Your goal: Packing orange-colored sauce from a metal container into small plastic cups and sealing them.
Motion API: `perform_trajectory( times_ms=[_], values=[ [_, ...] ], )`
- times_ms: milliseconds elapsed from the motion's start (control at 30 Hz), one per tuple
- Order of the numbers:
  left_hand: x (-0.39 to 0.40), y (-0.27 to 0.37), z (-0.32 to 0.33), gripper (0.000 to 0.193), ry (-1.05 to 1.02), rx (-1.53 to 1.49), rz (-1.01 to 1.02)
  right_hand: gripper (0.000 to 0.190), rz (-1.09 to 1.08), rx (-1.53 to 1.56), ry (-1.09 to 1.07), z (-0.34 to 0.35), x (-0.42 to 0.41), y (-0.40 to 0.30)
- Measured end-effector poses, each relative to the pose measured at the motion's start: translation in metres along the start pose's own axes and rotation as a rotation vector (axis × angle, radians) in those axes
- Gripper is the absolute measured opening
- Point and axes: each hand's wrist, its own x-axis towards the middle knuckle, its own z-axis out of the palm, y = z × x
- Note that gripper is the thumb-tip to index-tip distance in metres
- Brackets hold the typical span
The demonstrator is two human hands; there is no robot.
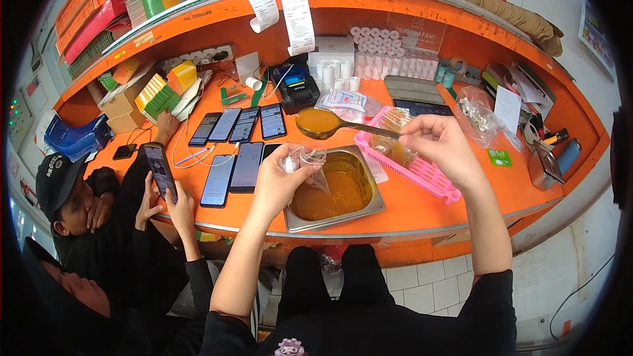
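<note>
My left hand [292,170] pinches a small clear plastic bag [316,163] by its mouth, over the left part of a steel pan [380,202]. Orange-brown sauce [341,193] fills much of the pan and smears its inner walls. Higher up and to the right, my right hand [430,143] grips the dark handle of a ladle [319,123]. Its bowl, full of the same sauce, hangs level beyond the bag, above the pan's far side. Beside the pan lies a pink plastic basket [410,173] holding several clear bags with brownish contents.
Several smartphones [217,183] lie left of the pan. Behind are a black receipt printer [296,89], white paper rolls [339,71] and a tablet [423,108]. A steel container [544,168] stands far right. Two people sit at left, one holding a phone [160,168].
</note>
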Motion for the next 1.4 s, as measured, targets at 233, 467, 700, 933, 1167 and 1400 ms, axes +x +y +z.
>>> perform_trajectory(
  times_ms=[233, 467, 700, 933, 1167, 1400],
  values=[
    [-0.005, 0.003, -0.005, 0.030, -0.025, -0.094, 0.005, 0.008, -0.132, -0.073, 0.067, 0.016, -0.006, 0.004],
    [-0.004, 0.001, -0.005, 0.030, -0.009, -0.106, 0.048, 0.010, -0.137, -0.039, 0.111, 0.019, -0.009, 0.008],
    [-0.008, 0.010, -0.003, 0.032, -0.003, -0.032, 0.044, 0.011, -0.175, -0.042, 0.139, 0.021, -0.010, 0.008],
    [-0.006, 0.012, -0.001, 0.032, -0.021, -0.029, 0.036, 0.010, -0.183, -0.059, 0.168, 0.023, -0.012, 0.008],
    [-0.005, 0.009, 0.001, 0.032, -0.049, -0.118, 0.025, 0.009, -0.237, -0.100, 0.192, 0.025, -0.014, 0.007],
    [-0.006, 0.011, 0.003, 0.030, -0.039, -0.102, 0.027, 0.011, -0.371, -0.236, 0.271, 0.028, -0.016, 0.012]
  ],
)
